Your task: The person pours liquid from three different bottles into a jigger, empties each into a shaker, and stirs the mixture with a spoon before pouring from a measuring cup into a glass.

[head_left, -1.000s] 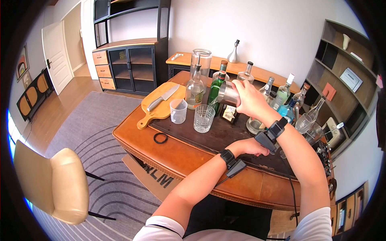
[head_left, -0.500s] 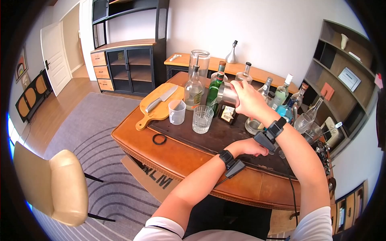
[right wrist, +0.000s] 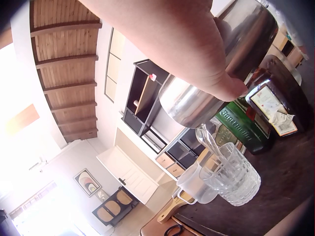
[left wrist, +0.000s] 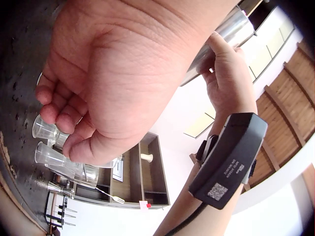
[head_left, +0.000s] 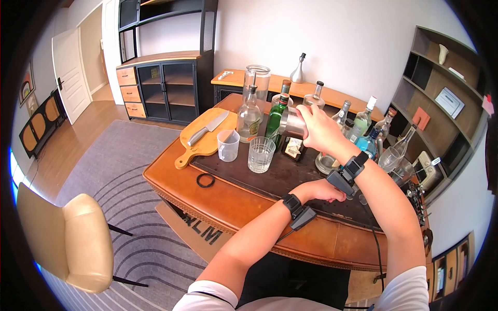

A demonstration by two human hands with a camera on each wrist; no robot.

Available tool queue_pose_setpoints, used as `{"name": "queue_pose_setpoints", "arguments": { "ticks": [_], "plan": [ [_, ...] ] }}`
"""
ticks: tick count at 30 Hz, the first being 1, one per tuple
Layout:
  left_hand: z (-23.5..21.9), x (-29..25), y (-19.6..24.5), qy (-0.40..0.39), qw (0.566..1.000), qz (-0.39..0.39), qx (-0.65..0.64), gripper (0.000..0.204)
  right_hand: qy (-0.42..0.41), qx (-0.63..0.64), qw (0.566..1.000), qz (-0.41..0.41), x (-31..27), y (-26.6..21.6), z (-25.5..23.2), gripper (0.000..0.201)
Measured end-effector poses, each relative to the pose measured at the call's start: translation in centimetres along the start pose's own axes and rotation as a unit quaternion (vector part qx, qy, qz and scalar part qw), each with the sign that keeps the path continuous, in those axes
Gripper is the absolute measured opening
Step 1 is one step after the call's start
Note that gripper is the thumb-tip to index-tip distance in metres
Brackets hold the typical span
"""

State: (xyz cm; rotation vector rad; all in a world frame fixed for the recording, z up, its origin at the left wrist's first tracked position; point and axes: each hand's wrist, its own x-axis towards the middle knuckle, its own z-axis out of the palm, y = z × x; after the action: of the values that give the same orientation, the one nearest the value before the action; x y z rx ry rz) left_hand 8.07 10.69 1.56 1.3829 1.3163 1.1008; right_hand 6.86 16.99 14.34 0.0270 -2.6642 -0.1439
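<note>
The grip of the right hand is clasped round a metal cup, thumb on one side of its wall, and the cup is tilted so that its mouth points down toward a cut glass. A clear stream runs from that mouth into the glass, which stands upright on the dark panel of the leather-edged tabletop. The left hand is released, its fingers loosely curled with nothing visible in them, low over the near part of the dark panel, and the right forearm reaches past it. Just beside the cut glass is a plastic measuring cup; behind them stand a clear bottle with a pourer and a green bottle. A dark squarish bottle with a pale label stands near the green one, below the tilted metal cup. On the far left of the tabletop a wooden board carries a knife, and a black ring lies in front of it on the leather. A large glass jar rises behind the pourer bottle. More bottles and some stemmed glasses crowd the right side.
</note>
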Motion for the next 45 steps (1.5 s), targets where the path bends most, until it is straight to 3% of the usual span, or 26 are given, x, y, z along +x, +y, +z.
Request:
{"name": "queue_pose_setpoints", "arguments": {
  "ticks": [6, 9, 21, 24, 45],
  "plan": [
    [0.1, 0.1, -0.2, 0.002, 1.000, 0.005, -0.007, 0.026, 0.002, -0.006, 1.000, -0.005, 0.1, 0.1, 0.1, 0.063],
    [0.2, -0.1, 0.1, 0.004, 1.000, 0.019, -0.007, 0.013, -0.002, -0.010, 1.000, -0.006, 0.1, 0.0, 0.0, 0.063],
    [0.1, -0.5, 0.7, 0.001, 1.000, 0.003, -0.002, 0.015, -0.021, -0.019, 1.000, 0.001, 0.1, -0.4, -0.2, 0.063],
    [0.2, 0.1, -0.3, 0.010, 0.999, 0.035, -0.016, 0.025, -0.024, -0.019, 1.000, 0.001, 0.2, -0.5, -0.3, 0.063],
    [-0.1, 1.7, -2.1, -0.010, 1.000, 0.029, 0.003, 0.025, -0.001, -0.033, 0.999, -0.042, 0.4, -0.8, 0.4, 0.064]
  ]
}}
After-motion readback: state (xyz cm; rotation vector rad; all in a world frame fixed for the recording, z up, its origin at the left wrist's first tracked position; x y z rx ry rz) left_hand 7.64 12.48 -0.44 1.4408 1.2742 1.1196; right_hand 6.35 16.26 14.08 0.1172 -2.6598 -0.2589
